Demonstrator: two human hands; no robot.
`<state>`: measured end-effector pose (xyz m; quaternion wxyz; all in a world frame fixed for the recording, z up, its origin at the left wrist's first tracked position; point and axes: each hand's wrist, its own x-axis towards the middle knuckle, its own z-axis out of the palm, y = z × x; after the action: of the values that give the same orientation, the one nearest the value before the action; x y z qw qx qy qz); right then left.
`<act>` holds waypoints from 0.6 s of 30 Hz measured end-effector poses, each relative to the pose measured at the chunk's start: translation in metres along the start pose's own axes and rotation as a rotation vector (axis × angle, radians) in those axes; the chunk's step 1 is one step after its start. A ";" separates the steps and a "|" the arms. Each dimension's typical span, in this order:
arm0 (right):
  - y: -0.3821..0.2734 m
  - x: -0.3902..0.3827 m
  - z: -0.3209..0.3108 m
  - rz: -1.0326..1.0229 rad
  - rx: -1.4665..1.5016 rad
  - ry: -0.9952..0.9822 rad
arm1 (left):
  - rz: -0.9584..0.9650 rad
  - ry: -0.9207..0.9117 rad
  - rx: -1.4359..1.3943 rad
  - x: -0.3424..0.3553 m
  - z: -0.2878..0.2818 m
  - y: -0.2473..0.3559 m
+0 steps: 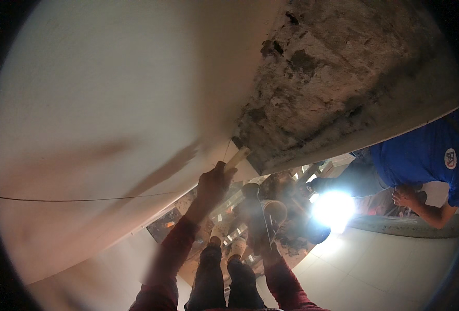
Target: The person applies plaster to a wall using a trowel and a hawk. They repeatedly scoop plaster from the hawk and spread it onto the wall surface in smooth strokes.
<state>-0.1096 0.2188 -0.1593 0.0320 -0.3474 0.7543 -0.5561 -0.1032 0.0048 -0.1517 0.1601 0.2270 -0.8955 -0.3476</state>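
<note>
My left hand point(211, 184) grips a short pale strip point(237, 158) at the corner where the smooth pale wall point(94, 88) meets rough, blotchy, unfinished plaster point(333, 62); a dark object shows at its top. My right hand point(260, 236), lower and blurred, is closed on a long dark tool point(251, 194) that I cannot clearly make out. A thin dark line point(58, 199), like string or wire, runs along the pale wall toward my left hand.
A person in a blue T-shirt point(411, 150) is at the right, beside a glaring lamp point(333, 210). Below are my legs on a cluttered plank platform point(170, 223), a round container point(275, 210), a dark rounded object point(317, 233) and a pale tiled floor point(374, 264).
</note>
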 end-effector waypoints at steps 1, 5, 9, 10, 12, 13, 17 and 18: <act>0.007 0.008 0.003 -0.070 -0.031 -0.015 | 0.006 0.003 0.032 -0.004 -0.004 0.002; 0.060 0.014 0.016 -0.007 -0.113 -0.122 | 0.038 -0.004 0.066 -0.002 -0.006 0.004; 0.092 -0.005 0.015 0.013 -0.186 -0.199 | 0.115 0.060 -0.014 0.002 -0.013 0.014; 0.078 0.003 0.016 -0.079 -0.208 -0.185 | 0.108 0.050 0.027 0.000 -0.014 0.012; 0.047 0.016 0.015 -0.203 -0.261 -0.083 | 0.094 0.029 0.109 -0.004 -0.016 0.006; 0.039 0.027 0.013 -0.257 -0.360 -0.086 | 0.045 0.027 0.064 -0.005 -0.013 0.008; 0.057 0.024 0.015 -0.135 -0.364 -0.127 | -0.011 0.047 0.008 -0.001 -0.014 0.011; 0.065 0.012 0.015 -0.033 -0.278 -0.121 | 0.003 0.047 0.017 -0.002 -0.015 0.011</act>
<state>-0.1440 0.2085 -0.2168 0.0199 -0.3935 0.8150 -0.4249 -0.0985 0.0053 -0.1337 0.1799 0.2351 -0.8947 -0.3344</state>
